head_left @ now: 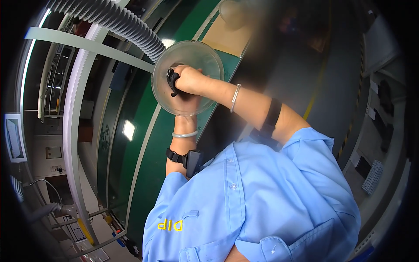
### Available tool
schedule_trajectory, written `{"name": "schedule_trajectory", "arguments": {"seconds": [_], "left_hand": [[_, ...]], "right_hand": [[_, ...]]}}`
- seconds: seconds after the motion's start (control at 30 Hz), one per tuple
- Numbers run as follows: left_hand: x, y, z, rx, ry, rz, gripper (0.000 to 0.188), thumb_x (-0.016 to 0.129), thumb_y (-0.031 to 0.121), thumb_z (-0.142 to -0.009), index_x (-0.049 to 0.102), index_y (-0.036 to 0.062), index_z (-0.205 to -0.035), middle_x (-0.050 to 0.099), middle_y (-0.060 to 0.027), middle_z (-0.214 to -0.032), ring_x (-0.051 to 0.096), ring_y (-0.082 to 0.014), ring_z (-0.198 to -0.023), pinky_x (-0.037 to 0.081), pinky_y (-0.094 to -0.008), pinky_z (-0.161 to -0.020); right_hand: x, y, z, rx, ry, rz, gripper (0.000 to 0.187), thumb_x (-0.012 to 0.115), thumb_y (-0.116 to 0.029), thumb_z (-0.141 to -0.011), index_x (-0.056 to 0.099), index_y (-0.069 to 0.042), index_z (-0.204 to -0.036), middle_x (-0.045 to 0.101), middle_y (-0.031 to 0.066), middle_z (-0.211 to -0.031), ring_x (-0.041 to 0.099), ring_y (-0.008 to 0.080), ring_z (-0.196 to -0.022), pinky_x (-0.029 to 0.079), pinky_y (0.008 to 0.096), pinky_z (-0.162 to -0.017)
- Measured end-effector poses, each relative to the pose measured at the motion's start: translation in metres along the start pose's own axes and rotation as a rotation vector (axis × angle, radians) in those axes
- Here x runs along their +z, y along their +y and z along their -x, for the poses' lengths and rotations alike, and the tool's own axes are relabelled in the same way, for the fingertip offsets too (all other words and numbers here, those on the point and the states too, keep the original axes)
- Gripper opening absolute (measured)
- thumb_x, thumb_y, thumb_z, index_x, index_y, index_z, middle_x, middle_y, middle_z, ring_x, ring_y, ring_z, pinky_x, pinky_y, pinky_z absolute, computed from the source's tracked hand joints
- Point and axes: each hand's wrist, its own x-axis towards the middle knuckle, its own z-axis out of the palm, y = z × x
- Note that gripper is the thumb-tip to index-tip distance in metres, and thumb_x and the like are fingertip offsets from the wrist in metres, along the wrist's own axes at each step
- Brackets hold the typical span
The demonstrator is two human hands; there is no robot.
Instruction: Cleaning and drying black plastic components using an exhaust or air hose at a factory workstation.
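A clear round hood (212, 61) hangs at the end of a grey ribbed hose (126, 30) above the green bench. My right hand (190, 80) reaches across the hood's rim, fingers closed on a black curved handle-like piece (173, 83) near the hood's middle. Below it, my left hand (187, 104) shows blurred through the clear plastic and appears to be on the hood's underside. Its fingers are hidden by the right hand and the hood, so their hold cannot be made out.
The green bench top (150, 174) with pale strips runs beneath the hood. A white frame post (72, 109) and crossbar (100, 52) stand at the left. A tan board (224, 35) lies at the far end. Grey floor with a yellow line (321, 83) is at right.
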Motion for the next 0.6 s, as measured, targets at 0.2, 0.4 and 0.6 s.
{"name": "schedule_trajectory", "arguments": {"seconds": [0.2, 0.4, 0.6], "left_hand": [[-0.003, 0.002, -0.002, 0.122, -0.023, -0.022, 0.037, 0.045, 0.038, -0.089, 0.050, 0.0080, -0.111, 0.054, -0.0061, -0.106, 0.055, -0.0238, -0.097, 0.045, -0.0426, -0.086], [0.013, 0.007, -0.003, 0.064, 0.066, 0.063, 0.034, 0.047, 0.034, -0.090, 0.051, 0.0085, -0.112, 0.055, -0.0056, -0.111, 0.052, -0.0199, -0.103, 0.043, -0.0373, -0.091], [0.006, 0.016, -0.004, 0.115, 0.033, 0.008, 0.036, 0.046, 0.035, -0.090, 0.052, 0.0081, -0.113, 0.056, -0.0066, -0.111, 0.052, -0.0208, -0.103, 0.043, -0.0376, -0.091]], "right_hand": [[-0.012, -0.007, -0.008, -0.160, -0.137, 0.364, 0.028, 0.056, -0.012, -0.072, 0.064, -0.006, -0.099, 0.062, 0.0181, -0.096, 0.060, 0.0338, -0.086, 0.047, 0.0419, -0.079], [-0.022, -0.023, 0.004, -0.472, -0.255, 1.228, 0.032, 0.065, -0.021, -0.074, 0.065, -0.010, -0.104, 0.059, 0.0085, -0.112, 0.053, 0.0278, -0.104, 0.044, 0.0402, -0.083], [-0.024, -0.038, 0.024, -0.641, -0.354, 1.646, 0.032, 0.064, -0.023, -0.075, 0.065, -0.011, -0.105, 0.056, 0.0032, -0.113, 0.047, 0.0255, -0.107, 0.040, 0.0401, -0.085]]}}
